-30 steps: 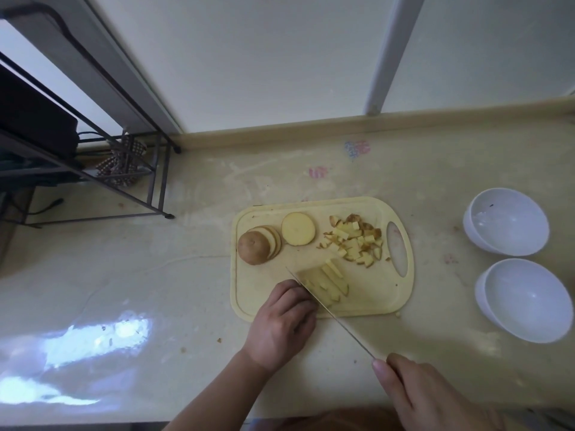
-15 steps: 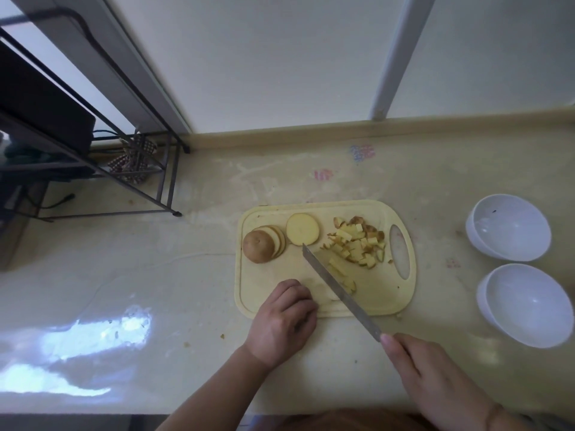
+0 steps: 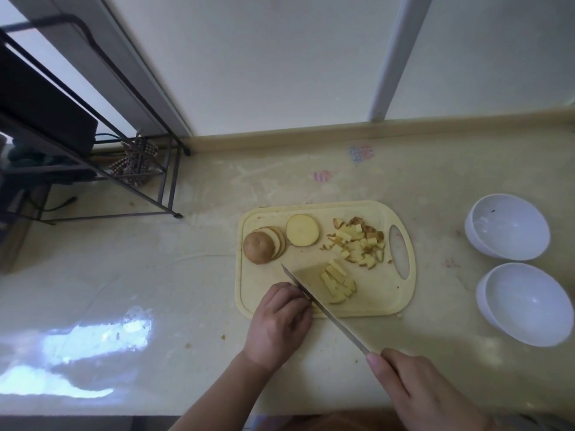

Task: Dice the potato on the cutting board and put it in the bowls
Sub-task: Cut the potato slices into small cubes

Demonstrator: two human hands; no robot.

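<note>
**Blade back down on the strips**

Since half a second ago the knife [image 3: 314, 295] has dropped from its raised tilt onto the strips [image 3: 337, 283] on the board [image 3: 373, 306]. The right hand [image 3: 417, 390] grips the handle; the left hand [image 3: 280, 318], fingers curled, steadies beside the blade. Best cut crosswise evenly, knuckles guiding. Both bowls [image 3: 525, 303] hold no potato.

Right hand [image 3: 426, 390] holds knife [image 3: 323, 306] over potato strips [image 3: 337, 281]; left hand [image 3: 280, 321] curled on cutting board [image 3: 373, 306].

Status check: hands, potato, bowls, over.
Right hand grips knife; left hand holds strips. Diced pile on board. Bowls empty.
</note>
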